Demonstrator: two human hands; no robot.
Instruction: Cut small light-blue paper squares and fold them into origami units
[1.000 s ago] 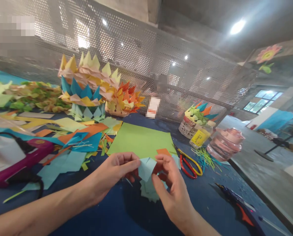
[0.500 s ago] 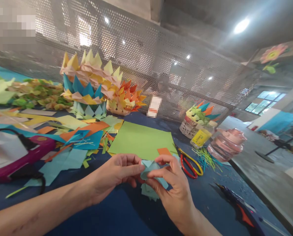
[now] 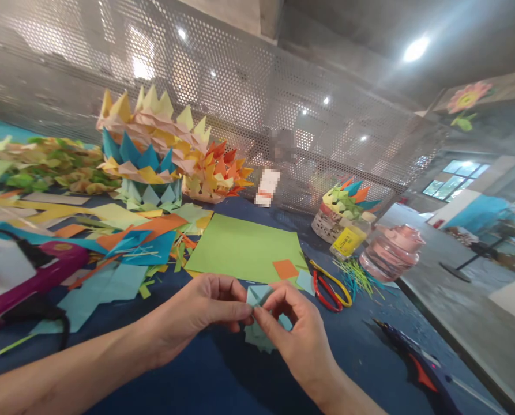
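Observation:
Between my two hands is a small folded piece of light blue paper point(image 3: 257, 294), with crease lines showing on its face. My left hand point(image 3: 216, 305) pinches its left edge between thumb and fingers. From the other side, my right hand point(image 3: 289, 320) grips it with thumb and forefinger, close to the left thumb. Below them on the dark blue table lies a pile of light blue folded pieces point(image 3: 259, 339), partly hidden by my right hand. A green sheet point(image 3: 244, 245) lies just beyond my hands, with an orange paper square point(image 3: 285, 268) on its near right corner.
Scissors point(image 3: 329, 288) with red and yellow handles lie right of the sheet. A glue gun point(image 3: 413, 357) rests at the right edge, near a pink bottle point(image 3: 393, 253) and a yellow-labelled bottle point(image 3: 348, 239). Paper scraps, a magenta tool point(image 3: 36, 282) and folded-paper crowns point(image 3: 153, 150) fill the left.
My right fingers have shifted on the light blue paper and now pinch lower, by the left thumb. More of its creased face shows. The view has moved slightly.

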